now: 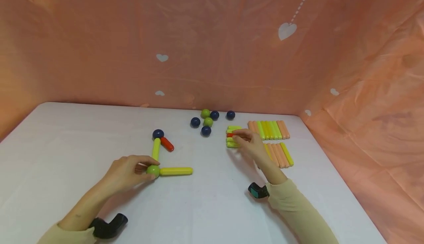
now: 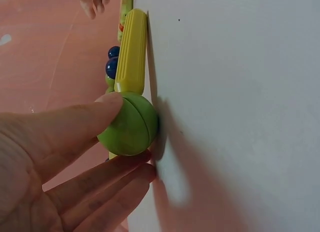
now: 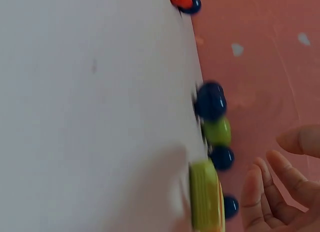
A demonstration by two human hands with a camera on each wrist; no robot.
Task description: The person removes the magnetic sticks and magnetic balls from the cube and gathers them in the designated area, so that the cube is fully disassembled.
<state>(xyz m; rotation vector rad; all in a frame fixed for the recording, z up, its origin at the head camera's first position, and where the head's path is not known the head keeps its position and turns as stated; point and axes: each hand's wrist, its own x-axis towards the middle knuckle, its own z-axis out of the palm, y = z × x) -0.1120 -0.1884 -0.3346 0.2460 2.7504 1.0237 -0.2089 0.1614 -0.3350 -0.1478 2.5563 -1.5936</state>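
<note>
My left hand (image 1: 127,172) pinches a green ball (image 2: 131,126) between thumb and fingers. From that ball a yellow rod (image 1: 176,171) points right and a lime rod (image 1: 156,149) points away. At the lime rod's far end sits a dark blue ball (image 1: 158,134), with a short red rod (image 1: 167,144) angled off it. My right hand (image 1: 251,144) hovers at a group of short lime rods (image 1: 233,145) that includes a red rod (image 1: 230,135). Its fingers are loosely bent, with a gap between thumb and fingertips and nothing held in the right wrist view.
Several loose balls, green (image 1: 208,122) and dark blue (image 1: 206,131), lie at the table's back middle. Rows of peach, lime and yellow rods (image 1: 269,130) lie at the right, partly behind my right hand. A pink cloth (image 1: 212,45) hangs behind the white table (image 1: 82,137).
</note>
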